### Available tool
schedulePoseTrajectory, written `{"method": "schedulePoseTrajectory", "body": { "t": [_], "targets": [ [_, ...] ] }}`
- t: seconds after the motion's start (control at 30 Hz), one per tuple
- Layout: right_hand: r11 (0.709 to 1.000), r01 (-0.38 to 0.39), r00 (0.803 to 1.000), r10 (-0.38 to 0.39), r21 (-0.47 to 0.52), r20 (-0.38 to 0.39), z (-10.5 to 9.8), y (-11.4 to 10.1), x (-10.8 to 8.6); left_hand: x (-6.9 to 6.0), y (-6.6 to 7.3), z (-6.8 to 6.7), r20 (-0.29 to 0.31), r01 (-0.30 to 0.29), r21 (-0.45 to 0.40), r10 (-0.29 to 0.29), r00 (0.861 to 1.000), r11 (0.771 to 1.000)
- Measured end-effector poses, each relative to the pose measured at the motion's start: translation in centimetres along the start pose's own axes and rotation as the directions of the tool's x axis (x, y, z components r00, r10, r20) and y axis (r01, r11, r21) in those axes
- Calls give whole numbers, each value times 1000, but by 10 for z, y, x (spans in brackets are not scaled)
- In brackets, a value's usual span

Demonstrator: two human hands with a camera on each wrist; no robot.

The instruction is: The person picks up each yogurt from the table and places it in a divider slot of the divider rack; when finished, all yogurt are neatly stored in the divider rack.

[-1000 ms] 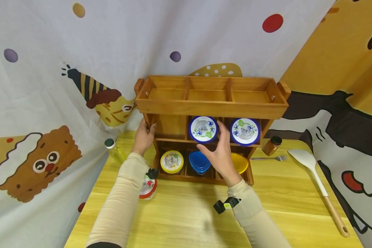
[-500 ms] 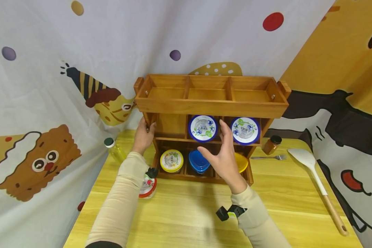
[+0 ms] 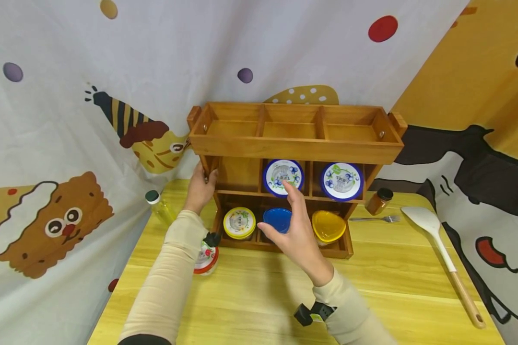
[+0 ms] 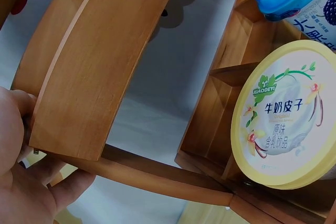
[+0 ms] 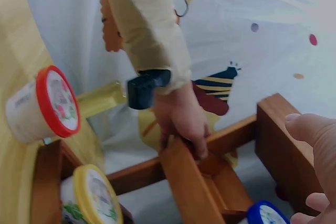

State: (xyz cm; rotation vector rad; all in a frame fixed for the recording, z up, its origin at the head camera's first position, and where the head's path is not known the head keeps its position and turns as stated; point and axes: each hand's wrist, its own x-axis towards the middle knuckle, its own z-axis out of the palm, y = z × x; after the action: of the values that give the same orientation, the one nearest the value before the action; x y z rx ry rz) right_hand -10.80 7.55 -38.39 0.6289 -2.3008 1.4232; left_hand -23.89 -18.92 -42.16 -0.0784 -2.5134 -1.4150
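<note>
My left hand [image 3: 200, 191] grips the left side of a wooden shelf [image 3: 295, 149], thumb and fingers around the middle tier's edge. My right hand [image 3: 301, 239] hovers in front of the shelf, thumb and fingers spread and holding nothing. It partly covers a blue-lidded cup [image 3: 276, 220] in the bottom tier. Above its fingertips, a blue-rimmed tub [image 3: 278, 173] sits in the middle compartment. A second blue-rimmed tub [image 3: 342, 182] stands to its right. The bottom tier also bears a yellow-rimmed tub [image 3: 239, 223] at left and a yellow-lidded cup [image 3: 329, 227] at right.
A red-rimmed tub [image 3: 206, 259] stands on the table beside my left sleeve. Further left is a green-capped bottle [image 3: 161, 208]. Right of the shelf lie a fork [image 3: 377, 219], a small dark-lidded jar [image 3: 379, 201] and a white turner [image 3: 425, 223] with a wooden handle.
My right hand has drawn down from beside the middle blue-rimmed tub to in front of the blue-lidded cup, uncovering the yellow-lidded cup. My left hand keeps its grip on the shelf.
</note>
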Motion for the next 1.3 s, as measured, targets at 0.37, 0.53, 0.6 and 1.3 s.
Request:
{"method": "schedulePoseTrajectory", "body": {
  "t": [0.37,0.53,0.6,1.3],
  "targets": [
    [999,-1,993,-3,39,116,32,8,-19,1,0,0,-7,-9,6,9,1000,1000],
    [995,-42,982,25,91,187,49,10,-30,0,1,0,-3,0,14,0,1000,1000],
    [994,-51,976,30,92,214,57,11,-35,-1,2,-1,4,11,16,-11,1000,1000],
    [975,-214,856,155,65,493,120,30,-58,0,0,-1,3,13,27,-13,1000,1000]
  ]
}}
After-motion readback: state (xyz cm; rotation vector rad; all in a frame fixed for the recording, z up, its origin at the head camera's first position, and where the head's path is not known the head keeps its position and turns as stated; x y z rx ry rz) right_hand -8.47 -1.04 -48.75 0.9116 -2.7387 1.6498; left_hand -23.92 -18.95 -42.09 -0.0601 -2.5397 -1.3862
